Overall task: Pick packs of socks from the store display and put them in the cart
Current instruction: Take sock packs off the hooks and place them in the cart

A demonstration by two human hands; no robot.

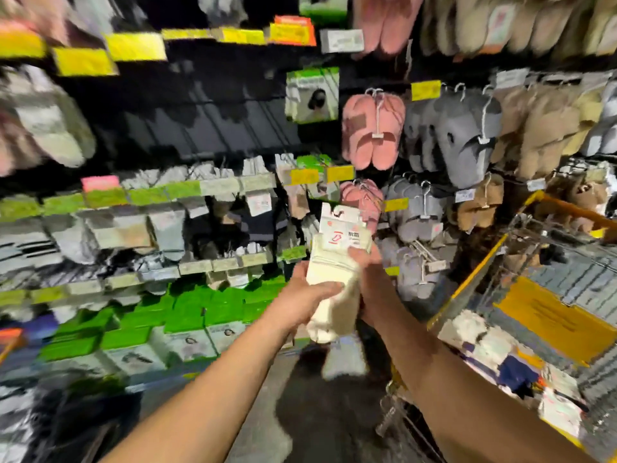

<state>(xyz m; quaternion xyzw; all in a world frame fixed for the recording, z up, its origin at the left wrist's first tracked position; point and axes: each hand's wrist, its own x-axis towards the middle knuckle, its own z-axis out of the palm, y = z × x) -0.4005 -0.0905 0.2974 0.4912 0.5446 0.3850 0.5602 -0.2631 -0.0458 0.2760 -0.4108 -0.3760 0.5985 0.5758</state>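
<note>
A pack of cream-white socks (334,272) with a white card header is held upright in front of the sock display (167,228). My left hand (305,295) grips its lower left side. My right hand (369,275) grips its right side, thumb over the front. The wire cart (521,262) with yellow trim stands to the right; several sock packs (490,349) lie inside it. The view is blurred.
Pink, grey and brown slippers (374,132) hang on hooks right of the socks. Green boxed packs (187,315) fill the lower shelves. Yellow price tags (133,45) line the upper rails. A yellow panel (554,319) lies in the cart. Dark floor lies below.
</note>
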